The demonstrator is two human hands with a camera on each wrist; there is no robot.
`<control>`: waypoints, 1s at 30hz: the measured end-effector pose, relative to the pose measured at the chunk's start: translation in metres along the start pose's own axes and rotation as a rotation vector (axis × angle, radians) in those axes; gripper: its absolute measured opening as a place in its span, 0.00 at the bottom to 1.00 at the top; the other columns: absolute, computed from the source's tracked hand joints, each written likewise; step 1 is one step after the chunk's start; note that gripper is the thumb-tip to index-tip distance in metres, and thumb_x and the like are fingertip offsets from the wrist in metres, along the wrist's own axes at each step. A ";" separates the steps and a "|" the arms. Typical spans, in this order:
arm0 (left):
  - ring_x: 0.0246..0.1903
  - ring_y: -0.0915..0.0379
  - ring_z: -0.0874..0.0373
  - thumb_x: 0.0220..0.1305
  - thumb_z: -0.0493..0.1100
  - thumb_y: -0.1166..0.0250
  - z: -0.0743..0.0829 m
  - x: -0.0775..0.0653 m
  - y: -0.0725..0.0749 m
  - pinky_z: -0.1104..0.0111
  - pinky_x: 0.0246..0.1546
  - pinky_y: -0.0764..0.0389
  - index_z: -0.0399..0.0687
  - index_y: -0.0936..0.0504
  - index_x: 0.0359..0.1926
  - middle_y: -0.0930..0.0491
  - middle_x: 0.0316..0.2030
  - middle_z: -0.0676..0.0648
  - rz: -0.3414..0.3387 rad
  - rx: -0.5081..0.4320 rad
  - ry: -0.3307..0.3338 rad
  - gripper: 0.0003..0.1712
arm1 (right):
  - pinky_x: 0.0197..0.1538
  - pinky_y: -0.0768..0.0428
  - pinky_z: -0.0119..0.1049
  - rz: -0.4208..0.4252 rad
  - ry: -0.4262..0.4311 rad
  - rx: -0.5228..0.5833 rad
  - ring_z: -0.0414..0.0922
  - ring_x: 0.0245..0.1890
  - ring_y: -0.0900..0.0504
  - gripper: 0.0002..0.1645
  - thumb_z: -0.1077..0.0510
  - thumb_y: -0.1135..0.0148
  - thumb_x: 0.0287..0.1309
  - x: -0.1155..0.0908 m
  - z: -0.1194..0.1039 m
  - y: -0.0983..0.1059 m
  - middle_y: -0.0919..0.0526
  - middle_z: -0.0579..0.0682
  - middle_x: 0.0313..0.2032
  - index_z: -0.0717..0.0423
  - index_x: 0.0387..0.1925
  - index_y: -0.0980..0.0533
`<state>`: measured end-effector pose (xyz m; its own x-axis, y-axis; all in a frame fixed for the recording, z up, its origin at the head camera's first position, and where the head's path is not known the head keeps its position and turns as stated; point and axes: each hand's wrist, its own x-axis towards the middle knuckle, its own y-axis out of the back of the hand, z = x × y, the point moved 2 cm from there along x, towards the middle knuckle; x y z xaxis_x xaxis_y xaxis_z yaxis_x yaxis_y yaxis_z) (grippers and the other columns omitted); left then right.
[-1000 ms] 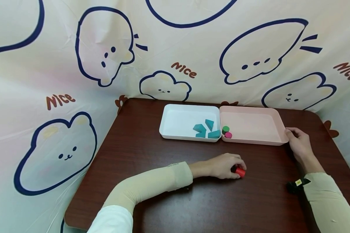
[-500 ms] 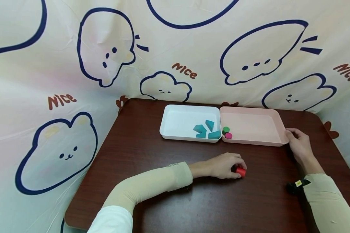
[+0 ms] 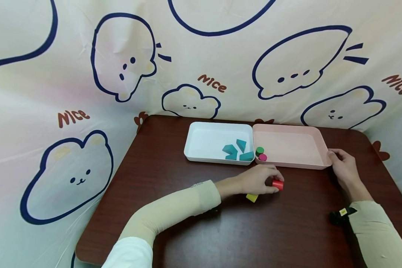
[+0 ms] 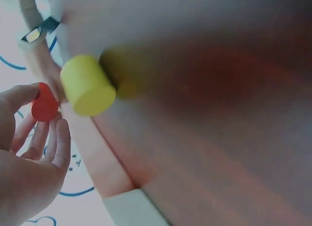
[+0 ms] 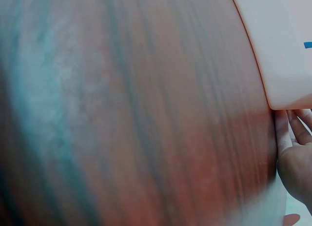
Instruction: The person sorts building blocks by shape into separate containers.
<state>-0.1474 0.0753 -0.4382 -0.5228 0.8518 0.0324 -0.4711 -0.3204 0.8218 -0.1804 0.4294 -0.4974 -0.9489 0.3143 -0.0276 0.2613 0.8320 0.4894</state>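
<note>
My left hand (image 3: 257,180) pinches a red cylinder block (image 3: 277,184) between thumb and fingers, in front of the trays. The left wrist view shows the red block (image 4: 45,103) at the fingertips. Partly hidden under that hand in the head view is a yellow cylinder block (image 3: 252,197) on the table; it shows whole as a yellow block (image 4: 87,85) in the left wrist view. At the right, my right hand (image 3: 346,169) grips the near right corner of a pink tray (image 3: 298,163). Green (image 3: 259,151) and magenta (image 3: 262,157) round blocks lie in this tray's near left corner.
A white tray (image 3: 201,159) stands against the pink tray's left side, with several teal blocks (image 3: 230,149) in it. The dark wooden table (image 3: 194,238) ends at a printed curtain (image 3: 238,56) behind the trays.
My left hand has moved away from me towards the trays, with the red block in its fingers. The yellow block has come into view beneath it. My right hand stays at the pink tray.
</note>
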 end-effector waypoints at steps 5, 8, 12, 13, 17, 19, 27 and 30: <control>0.46 0.29 0.70 0.71 0.48 0.28 -0.002 0.005 0.012 0.86 0.49 0.30 0.51 0.16 0.62 0.21 0.52 0.56 0.059 -0.018 -0.012 0.21 | 0.40 0.24 0.17 0.001 0.006 -0.009 0.28 0.43 0.26 0.27 0.45 0.52 0.82 0.000 0.000 0.000 0.26 0.39 0.50 0.62 0.64 0.27; 0.46 0.29 0.69 0.72 0.48 0.28 -0.004 0.007 0.016 0.85 0.49 0.30 0.51 0.16 0.62 0.21 0.53 0.55 0.087 -0.021 -0.003 0.21 | 0.40 0.24 0.17 0.004 0.008 -0.008 0.28 0.43 0.26 0.27 0.45 0.52 0.82 0.000 0.000 0.000 0.26 0.39 0.49 0.62 0.63 0.26; 0.46 0.29 0.69 0.72 0.48 0.29 -0.008 0.008 0.018 0.86 0.49 0.30 0.51 0.16 0.62 0.20 0.55 0.53 0.109 -0.014 0.009 0.20 | 0.40 0.25 0.17 0.010 0.020 -0.009 0.28 0.42 0.26 0.28 0.46 0.52 0.82 0.000 -0.001 -0.001 0.26 0.38 0.48 0.65 0.65 0.27; 0.46 0.29 0.69 0.72 0.48 0.29 -0.009 0.008 0.018 0.86 0.49 0.30 0.50 0.16 0.62 0.20 0.55 0.52 0.114 -0.017 0.010 0.20 | 0.40 0.25 0.17 0.012 0.023 -0.009 0.29 0.42 0.26 0.29 0.46 0.51 0.82 0.000 -0.001 -0.001 0.26 0.37 0.48 0.66 0.65 0.27; 0.45 0.28 0.68 0.72 0.47 0.29 -0.016 0.008 0.018 0.86 0.47 0.28 0.50 0.16 0.61 0.20 0.55 0.52 0.131 -0.030 0.024 0.20 | 0.40 0.25 0.16 0.021 0.034 -0.011 0.28 0.42 0.26 0.27 0.47 0.51 0.82 0.000 -0.001 -0.002 0.26 0.33 0.45 0.64 0.63 0.26; 0.44 0.28 0.67 0.72 0.47 0.29 -0.019 0.008 0.019 0.85 0.47 0.27 0.49 0.16 0.61 0.21 0.54 0.52 0.142 -0.033 0.031 0.20 | 0.41 0.25 0.16 0.024 0.036 -0.007 0.28 0.42 0.26 0.25 0.47 0.51 0.82 -0.001 -0.001 -0.002 0.26 0.31 0.44 0.63 0.62 0.25; 0.46 0.26 0.64 0.74 0.48 0.30 -0.030 0.008 0.018 0.84 0.45 0.29 0.51 0.16 0.61 0.20 0.54 0.53 0.156 0.010 0.060 0.19 | 0.41 0.26 0.16 0.023 0.025 -0.015 0.30 0.43 0.27 0.27 0.45 0.51 0.82 -0.002 0.001 -0.001 0.25 0.37 0.48 0.64 0.64 0.26; 0.45 0.27 0.65 0.73 0.49 0.30 -0.033 0.008 0.017 0.84 0.45 0.29 0.51 0.16 0.61 0.21 0.54 0.53 0.157 0.010 0.068 0.19 | 0.40 0.25 0.17 0.022 0.020 -0.022 0.30 0.43 0.27 0.29 0.46 0.52 0.82 -0.001 0.001 -0.001 0.25 0.41 0.49 0.66 0.65 0.27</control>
<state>-0.1835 0.0627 -0.4428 -0.6366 0.7614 0.1223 -0.3732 -0.4430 0.8152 -0.1797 0.4285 -0.4988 -0.9463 0.3233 0.0008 0.2788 0.8147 0.5085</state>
